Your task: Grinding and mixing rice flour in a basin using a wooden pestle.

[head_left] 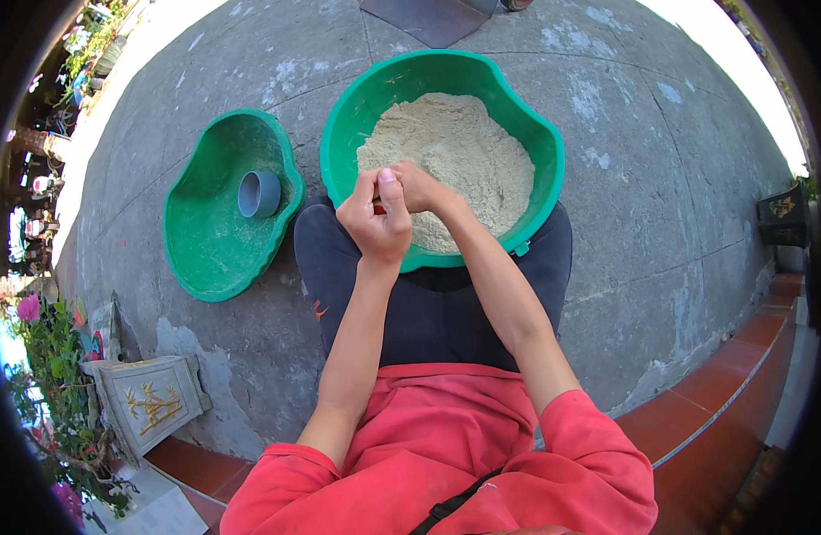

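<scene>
A big green basin with a wavy rim rests at my knees, holding a heap of pale, coarse powder. Over its left side my two hands meet. My left hand is closed, with its thumb pointing up and away from me. Against it, a little farther off, my right hand has its fingers curled in. What lies between the hands is hidden by the fingers. Left of the basin, a shallower green tub stands on the ground, with a short grey plastic ring or cup lying tilted in it.
Cracked grey concrete surrounds the basins. A pale planter with flowers stands at the lower left, and a dark pot at the far right. Red-tiled steps run along the near right. A dark flat object lies at the far edge.
</scene>
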Tool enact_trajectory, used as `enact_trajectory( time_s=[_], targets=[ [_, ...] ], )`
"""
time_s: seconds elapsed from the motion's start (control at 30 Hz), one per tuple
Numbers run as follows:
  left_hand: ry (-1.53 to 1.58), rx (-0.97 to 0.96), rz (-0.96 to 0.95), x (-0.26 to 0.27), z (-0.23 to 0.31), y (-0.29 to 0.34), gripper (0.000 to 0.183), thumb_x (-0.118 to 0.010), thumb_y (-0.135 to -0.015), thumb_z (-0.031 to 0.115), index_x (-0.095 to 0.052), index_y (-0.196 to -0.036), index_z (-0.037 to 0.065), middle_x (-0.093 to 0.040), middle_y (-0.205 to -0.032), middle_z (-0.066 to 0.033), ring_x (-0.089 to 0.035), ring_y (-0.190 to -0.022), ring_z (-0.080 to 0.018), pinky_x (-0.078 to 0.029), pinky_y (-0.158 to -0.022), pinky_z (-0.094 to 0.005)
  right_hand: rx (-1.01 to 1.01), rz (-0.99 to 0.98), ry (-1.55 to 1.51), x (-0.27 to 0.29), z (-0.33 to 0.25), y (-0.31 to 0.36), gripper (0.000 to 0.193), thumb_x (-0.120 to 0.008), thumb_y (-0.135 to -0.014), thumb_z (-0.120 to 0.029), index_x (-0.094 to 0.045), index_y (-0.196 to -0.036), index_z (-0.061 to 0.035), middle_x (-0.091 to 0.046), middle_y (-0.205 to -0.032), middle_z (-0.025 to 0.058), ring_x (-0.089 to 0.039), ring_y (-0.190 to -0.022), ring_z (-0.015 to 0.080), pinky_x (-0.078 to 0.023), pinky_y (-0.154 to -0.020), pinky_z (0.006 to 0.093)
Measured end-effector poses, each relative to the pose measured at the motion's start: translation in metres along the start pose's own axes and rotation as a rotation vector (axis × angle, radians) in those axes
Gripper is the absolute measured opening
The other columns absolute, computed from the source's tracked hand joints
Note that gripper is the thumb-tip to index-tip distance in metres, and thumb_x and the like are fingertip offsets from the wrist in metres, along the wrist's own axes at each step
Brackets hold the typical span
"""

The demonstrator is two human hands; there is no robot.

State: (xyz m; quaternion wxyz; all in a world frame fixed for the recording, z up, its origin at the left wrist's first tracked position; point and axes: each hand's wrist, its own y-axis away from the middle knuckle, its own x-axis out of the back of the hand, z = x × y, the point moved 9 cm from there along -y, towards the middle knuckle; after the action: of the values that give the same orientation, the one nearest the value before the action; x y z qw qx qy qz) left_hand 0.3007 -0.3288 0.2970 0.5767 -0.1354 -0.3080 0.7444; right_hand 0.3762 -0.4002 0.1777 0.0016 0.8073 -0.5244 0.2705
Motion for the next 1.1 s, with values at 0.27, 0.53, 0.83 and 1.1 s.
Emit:
enact_trajectory(
  time_s=[0.27, 0.53, 0.83, 1.1],
  targets=[
    [0.293, 0.346, -0.021, -0.006, -0.024, 0.033, 0.030, -0.047, -0.103, 0.013, -0.058, -0.081, -0.004, -0.047, -0.054, -0.0005, -0.048, -0.047, -0.0075, -0.048, -0.055, -0.0266, -0.212, -0.079, 0.367, 0.023, 0.022, 0.060, 0.021, -0.070, -0.060, -0.010, -0.073, -0.081, -0.0107, -0.068, -0.073, 0.0163, -0.065, -0.073, 0.0370, -0.052, -0.066, 0.0459],
    [0.328, -0.032, -0.289, -0.006, 0.062, 0.015, 0.029, -0.053, -0.094, 0.010, -0.061, -0.069, -0.002, -0.048, -0.047, 0.0000, -0.044, -0.041, -0.0061, -0.036, -0.043, -0.0247, -0.220, 0.011, 0.148, 0.032, -0.037, 0.086, 0.020, -0.069, -0.067, -0.009, -0.070, -0.087, -0.0077, -0.066, -0.074, 0.0164, -0.063, -0.071, 0.0381, -0.050, -0.064, 0.0438],
    [-0.021, -0.309, -0.155, 0.004, 0.040, 0.024, 0.025, -0.058, -0.091, 0.008, -0.062, -0.067, -0.001, -0.058, -0.054, -0.0079, -0.053, -0.042, -0.0115, -0.037, -0.044, -0.0260, 0.174, 0.023, 0.025, -0.003, -0.018, 0.007, 0.027, -0.071, -0.063, -0.015, -0.070, -0.088, -0.0046, -0.070, -0.083, 0.0132, -0.067, -0.078, 0.0344, -0.053, -0.069, 0.0408],
    [0.075, 0.416, 0.141, 0.039, -0.047, 0.015, 0.033, -0.049, -0.100, 0.014, -0.056, -0.072, -0.001, -0.051, -0.051, -0.0020, -0.048, -0.044, -0.0074, -0.043, -0.049, -0.0244, -0.096, -0.038, 0.244, -0.034, 0.018, -0.006, 0.020, -0.072, -0.065, -0.014, -0.073, -0.085, -0.0114, -0.070, -0.077, 0.0146, -0.068, -0.078, 0.0355, -0.053, -0.069, 0.0460]
  ],
)
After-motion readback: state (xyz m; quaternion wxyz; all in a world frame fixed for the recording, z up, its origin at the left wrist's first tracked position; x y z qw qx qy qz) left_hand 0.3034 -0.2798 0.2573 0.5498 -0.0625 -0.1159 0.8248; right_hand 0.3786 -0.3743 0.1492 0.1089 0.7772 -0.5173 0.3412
